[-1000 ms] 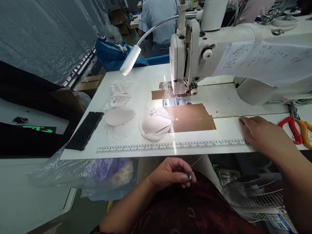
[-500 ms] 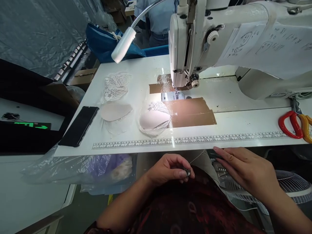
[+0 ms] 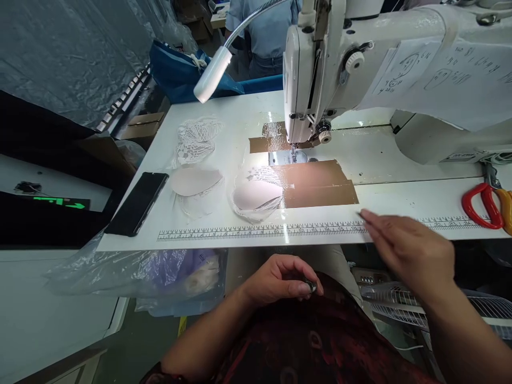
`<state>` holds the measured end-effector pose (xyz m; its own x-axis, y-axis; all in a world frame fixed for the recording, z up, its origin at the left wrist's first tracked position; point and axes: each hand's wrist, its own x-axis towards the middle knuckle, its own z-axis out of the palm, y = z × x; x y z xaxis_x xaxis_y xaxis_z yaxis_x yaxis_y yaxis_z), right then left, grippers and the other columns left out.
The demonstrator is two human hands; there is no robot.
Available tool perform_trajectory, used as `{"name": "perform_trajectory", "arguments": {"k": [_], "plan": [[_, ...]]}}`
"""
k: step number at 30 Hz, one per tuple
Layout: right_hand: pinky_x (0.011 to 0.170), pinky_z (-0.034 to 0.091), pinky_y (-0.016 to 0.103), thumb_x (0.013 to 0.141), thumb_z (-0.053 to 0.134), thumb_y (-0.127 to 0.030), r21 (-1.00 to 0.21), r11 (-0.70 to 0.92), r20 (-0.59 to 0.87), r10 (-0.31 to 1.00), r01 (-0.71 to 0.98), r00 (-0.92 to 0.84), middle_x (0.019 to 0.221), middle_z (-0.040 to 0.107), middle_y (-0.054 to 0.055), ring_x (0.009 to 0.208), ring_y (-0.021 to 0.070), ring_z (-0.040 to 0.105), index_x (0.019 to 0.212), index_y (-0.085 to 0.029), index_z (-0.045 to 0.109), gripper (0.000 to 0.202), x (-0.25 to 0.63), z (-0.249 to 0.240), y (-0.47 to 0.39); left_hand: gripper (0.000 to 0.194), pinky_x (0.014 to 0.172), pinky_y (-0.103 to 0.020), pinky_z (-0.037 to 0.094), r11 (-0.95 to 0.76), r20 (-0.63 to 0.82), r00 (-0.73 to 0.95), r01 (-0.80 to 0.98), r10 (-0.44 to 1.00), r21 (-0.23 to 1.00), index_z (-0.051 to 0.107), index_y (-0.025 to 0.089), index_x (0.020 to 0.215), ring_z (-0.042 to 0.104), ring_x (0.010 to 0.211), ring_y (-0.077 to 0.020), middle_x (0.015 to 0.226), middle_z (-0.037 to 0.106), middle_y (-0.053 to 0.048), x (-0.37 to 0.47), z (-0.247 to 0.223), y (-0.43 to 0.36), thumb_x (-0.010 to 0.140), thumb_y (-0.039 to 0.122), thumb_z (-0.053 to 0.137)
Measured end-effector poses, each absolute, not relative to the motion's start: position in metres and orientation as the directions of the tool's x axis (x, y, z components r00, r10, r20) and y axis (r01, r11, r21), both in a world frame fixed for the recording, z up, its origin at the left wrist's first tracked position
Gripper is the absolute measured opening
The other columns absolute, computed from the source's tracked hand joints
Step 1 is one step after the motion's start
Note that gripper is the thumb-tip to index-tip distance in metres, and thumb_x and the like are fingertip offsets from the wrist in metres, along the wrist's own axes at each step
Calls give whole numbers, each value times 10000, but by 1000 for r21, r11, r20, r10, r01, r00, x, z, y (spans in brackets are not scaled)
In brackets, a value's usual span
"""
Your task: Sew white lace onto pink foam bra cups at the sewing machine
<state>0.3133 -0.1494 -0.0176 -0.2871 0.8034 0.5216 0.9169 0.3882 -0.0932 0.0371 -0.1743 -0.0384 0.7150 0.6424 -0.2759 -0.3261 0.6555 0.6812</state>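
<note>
My left hand [image 3: 282,280], low in front of my body below the table edge, has its fingers wrapped round a small dark metal part [image 3: 310,285]. Over the ruler strip [image 3: 256,232] at the table's front, my right hand [image 3: 408,248] pinches a tiny dark thing at its fingertips, too small to name. A pale cup with lace [image 3: 258,194] lies left of the brown tape [image 3: 320,184], in front of the sewing machine's needle area. Another pale cup [image 3: 196,182] and a folded lace piece [image 3: 197,140] lie further left.
The white sewing machine [image 3: 304,80] stands at the back right. A black phone [image 3: 136,204] lies at the table's left edge, red-handled scissors [image 3: 482,206] at the far right. A lamp [image 3: 213,74] hangs above. A person [image 3: 266,34] is behind the table; a fan guard is below right.
My right hand has risen from below the table edge to above the ruler strip, its fingers now in a pinch. The thread near my left hand no longer shows. The view has shifted slightly.
</note>
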Motion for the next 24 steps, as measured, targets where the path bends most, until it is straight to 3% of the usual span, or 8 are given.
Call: {"name": "perform_trajectory", "arguments": {"k": [4, 6, 9, 11, 14, 17, 21, 24], "plan": [[758, 474, 428, 920, 552, -296, 32, 277, 419, 869, 960, -265, 1034, 682, 176, 946, 332, 631, 1168, -132, 683, 325, 335, -14, -118, 249, 635, -198, 461, 591, -273, 614, -402, 741, 699, 734, 143, 968, 599, 680, -98, 869, 725, -104, 41, -40, -179, 775, 294, 777], [844, 464, 469, 907, 567, -274, -17, 319, 453, 847, 948, -277, 1101, 656, 187, 993, 345, 618, 1113, -143, 692, 274, 329, -11, -120, 247, 644, -205, 469, 557, -282, 552, -427, 785, 712, 735, 151, 1008, 602, 699, -104, 913, 719, -110, 43, -40, -182, 812, 302, 740], [764, 510, 359, 883, 618, -233, -338, 470, 508, 820, 815, -262, 933, 694, 69, 872, 234, 658, 1042, -238, 661, 164, 300, -9, -148, 253, 673, -221, 492, 509, -299, 479, -401, 825, 762, 728, 166, 1044, 618, 734, -121, 905, 696, -88, 44, -38, -185, 815, 275, 733], [664, 524, 278, 889, 623, -292, -596, 506, 323, 862, 624, -391, 900, 706, 19, 772, 167, 665, 1034, -260, 631, 149, 276, -12, -168, 246, 725, -238, 508, 432, -274, 423, -341, 864, 835, 726, 176, 1051, 627, 764, -129, 903, 678, -72, 45, -37, -186, 813, 242, 727], [596, 512, 235, 882, 630, -323, -770, 368, 140, 894, 522, -425, 812, 699, -9, 686, 131, 646, 1010, -243, 634, 151, 248, -22, -183, 209, 845, -270, 510, 233, -162, 308, -208, 937, 950, 734, 169, 1013, 635, 902, -166, 985, 669, -85, 47, -40, -189, 808, 206, 715], [593, 495, 226, 880, 625, -317, -801, 284, 76, 921, 527, -381, 761, 698, -17, 659, 124, 640, 920, -226, 658, 104, 237, -32, -182, 265, 837, -276, 524, 178, -130, 259, -171, 957, 969, 706, 157, 1051, 643, 943, -186, 1024, 672, -94, 50, -51, -196, 795, 225, 723], [550, 464, 217, 874, 611, -303, -759, 312, 48, 903, 572, -428, 686, 690, -20, 588, 121, 628, 896, -201, 681, 125, 236, -47, -176, 379, 877, -323, 524, 344, -253, 364, -211, 896, 915, 641, 135, 1145, 668, 966, -211, 1044, 700, -109, 48, -71, -197, 827, 333, 690], [531, 451, 249, 875, 579, -316, -629, 399, 95, 891, 667, -444, 668, 703, 14, 575, 161, 649, 833, -174, 695, 188, 239, -65, -173, 346, 897, -365, 512, 359, -340, 503, 62, 795, 931, 657, 124, 1111, 663, 996, -253, 1052, 710, -111, 35, -84, -189, 865, 364, 617]]}}
